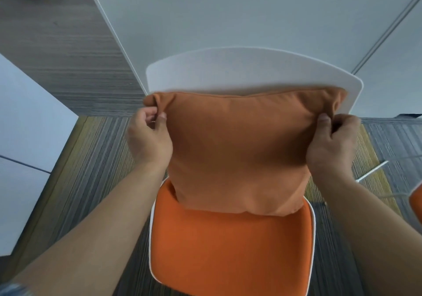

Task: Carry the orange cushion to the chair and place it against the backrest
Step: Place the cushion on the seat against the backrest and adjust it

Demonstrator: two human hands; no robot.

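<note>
The orange cushion point(239, 149) stands upright on the chair, its lower edge on the orange seat pad point(228, 254) and its top against the white backrest point(239, 69). My left hand point(148, 140) pinches the cushion's upper left corner. My right hand point(331, 142) pinches the upper right corner. The cushion hides the lower part of the backrest.
A white table point(251, 10) stands just behind the chair. Another white surface point(27, 117) lies at the left. A second chair's orange edge point(415, 199) and white leg point(372, 170) show at the right. Striped carpet point(91, 158) covers the floor.
</note>
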